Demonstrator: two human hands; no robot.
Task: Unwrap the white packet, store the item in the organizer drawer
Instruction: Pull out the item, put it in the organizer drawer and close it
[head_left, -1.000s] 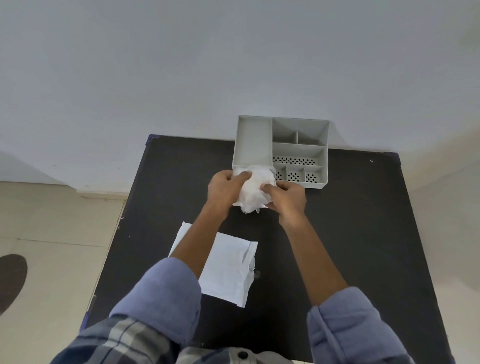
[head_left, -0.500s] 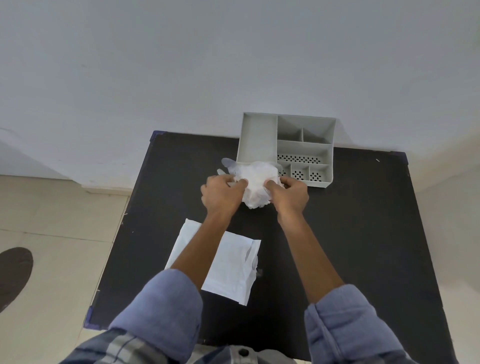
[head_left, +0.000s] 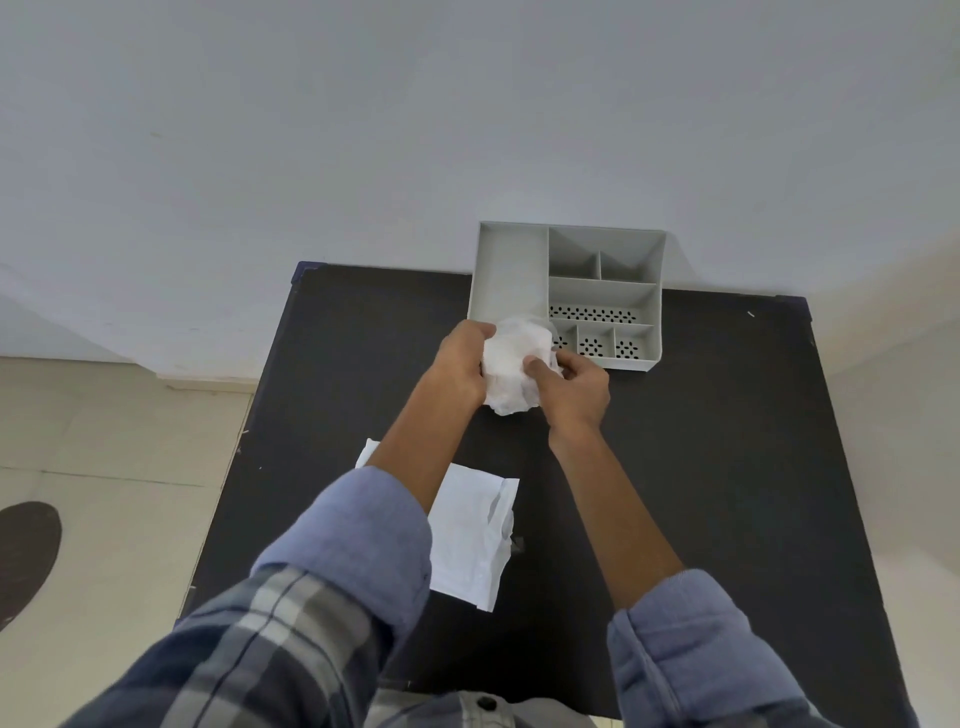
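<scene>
— Black table (head_left: 727, 467) against a pale wall, grey organizer (head_left: 511, 270) at its far edge. Where's the item?
— Crumpled white item (head_left: 511, 364) sits between both hands, just before the organizer.
— Fingers?
— Left hand (head_left: 460, 364) and right hand (head_left: 574, 387) both pinch it. Flat packet (head_left: 470, 540) lies nearer, under the left forearm.
</scene>
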